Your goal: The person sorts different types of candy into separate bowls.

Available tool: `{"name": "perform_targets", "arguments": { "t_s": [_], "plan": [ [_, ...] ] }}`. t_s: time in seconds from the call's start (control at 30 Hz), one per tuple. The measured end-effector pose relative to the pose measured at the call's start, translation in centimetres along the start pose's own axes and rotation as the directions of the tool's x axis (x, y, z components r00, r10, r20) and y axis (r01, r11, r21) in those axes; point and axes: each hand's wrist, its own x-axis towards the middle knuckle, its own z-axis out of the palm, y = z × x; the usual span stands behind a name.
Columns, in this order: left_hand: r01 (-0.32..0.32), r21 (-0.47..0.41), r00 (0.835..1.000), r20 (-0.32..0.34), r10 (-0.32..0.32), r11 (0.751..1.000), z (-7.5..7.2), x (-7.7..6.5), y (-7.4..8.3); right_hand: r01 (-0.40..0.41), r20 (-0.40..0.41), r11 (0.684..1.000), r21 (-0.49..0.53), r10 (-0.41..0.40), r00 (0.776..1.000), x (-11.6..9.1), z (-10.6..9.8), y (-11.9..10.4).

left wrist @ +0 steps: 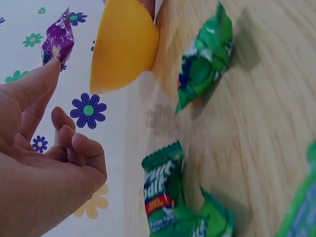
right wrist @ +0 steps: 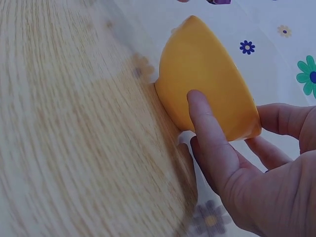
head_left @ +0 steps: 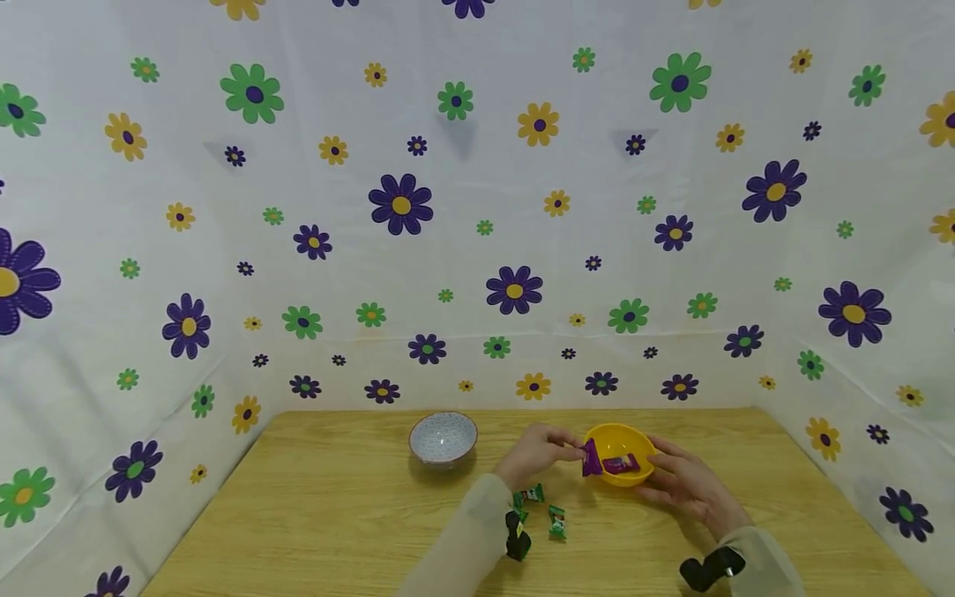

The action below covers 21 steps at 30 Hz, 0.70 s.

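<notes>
Between thumb and forefinger, my left hand (head_left: 543,454) pinches a purple-wrapped candy (head_left: 592,458) by its end, at the left rim of a yellow bowl (head_left: 621,436). A second purple candy (head_left: 620,464) lies inside that bowl. My right hand (head_left: 690,485) holds the bowl from the right, thumb on the near side and fingers at the far side, as the right wrist view shows. Below the left hand, several green-wrapped candies (left wrist: 206,59) lie loose on the wooden table; the left forearm partly hides one in the head view.
A grey patterned bowl (head_left: 443,439) with a red rim stands to the left of the left hand. The wooden table (head_left: 313,497) ends at a white sheet (head_left: 477,249) with printed flowers, which hangs behind and on both sides.
</notes>
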Motion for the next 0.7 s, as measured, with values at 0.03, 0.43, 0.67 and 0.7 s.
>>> {"name": "perform_targets", "arguments": {
  "t_s": [0.03,0.43,0.67,0.7],
  "plan": [
    [0.008,-0.009,1.0,-0.014,-0.008,1.0,0.2,0.2,0.0,-0.001,0.002,1.0,0.001,0.001,1.0,0.0,0.0,0.0],
    [0.034,-0.04,0.98,-0.194,-0.041,0.999,2.9,1.2,0.8,-0.011,0.017,1.0,-0.001,0.011,1.0,0.0,0.0,-0.1],
    [0.077,-0.082,0.959,-0.265,-0.096,0.994,4.3,1.2,0.9,-0.02,0.026,1.0,0.015,0.019,0.999,0.0,0.1,0.0],
    [0.08,-0.085,0.957,-0.271,-0.1,0.993,4.4,1.1,0.9,-0.02,0.027,1.0,0.017,0.02,0.999,0.0,0.1,0.0]
  ]
}}
